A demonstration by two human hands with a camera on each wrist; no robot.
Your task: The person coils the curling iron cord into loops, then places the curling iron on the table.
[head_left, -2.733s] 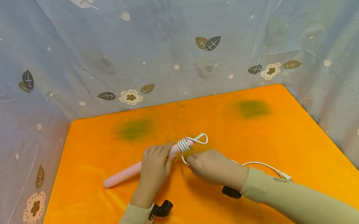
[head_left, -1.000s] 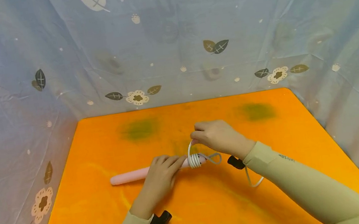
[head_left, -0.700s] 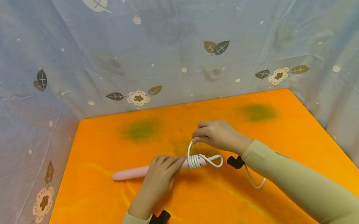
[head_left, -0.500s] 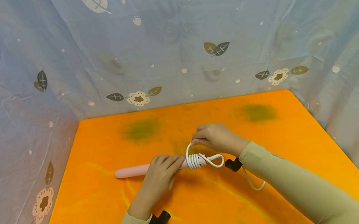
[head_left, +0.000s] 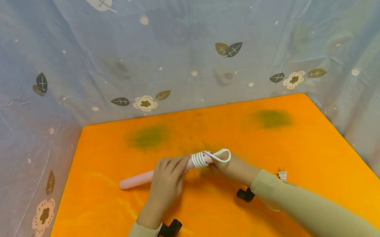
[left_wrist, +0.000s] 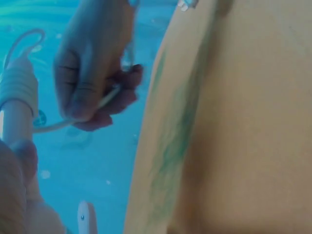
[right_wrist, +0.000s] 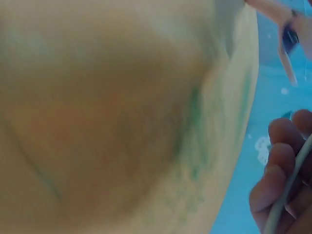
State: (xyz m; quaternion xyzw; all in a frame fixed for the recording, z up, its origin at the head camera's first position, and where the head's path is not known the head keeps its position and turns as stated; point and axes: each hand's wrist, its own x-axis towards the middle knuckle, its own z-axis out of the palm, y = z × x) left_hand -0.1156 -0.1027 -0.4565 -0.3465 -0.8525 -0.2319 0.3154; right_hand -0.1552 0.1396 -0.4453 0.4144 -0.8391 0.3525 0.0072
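Observation:
In the head view a slim pink hair-styling iron (head_left: 137, 180) slants across the middle of the table. My left hand (head_left: 165, 185) grips its body. Near its right end, white power cord (head_left: 198, 160) is wound in several turns, and a small loop sticks out beyond them. My right hand (head_left: 238, 169) is just below that end, its fingertips mostly hidden there. From the left wrist, the right hand (left_wrist: 92, 73) is seen pinching the running cord (left_wrist: 53, 127) beside the coils. In the right wrist view the cord (right_wrist: 292, 180) crosses the curled fingers (right_wrist: 279, 161).
The cord's plug (head_left: 283, 175) shows behind the right forearm. Black wrist cameras (head_left: 170, 229) are strapped at both cuffs. An orange cloth covers the table (head_left: 105, 148); patterned curtains (head_left: 180, 33) surround its back and sides.
My right hand has carried the cord from behind the iron down to the near side, under its right end. The iron's wound end has risen slightly. The plug has come into view.

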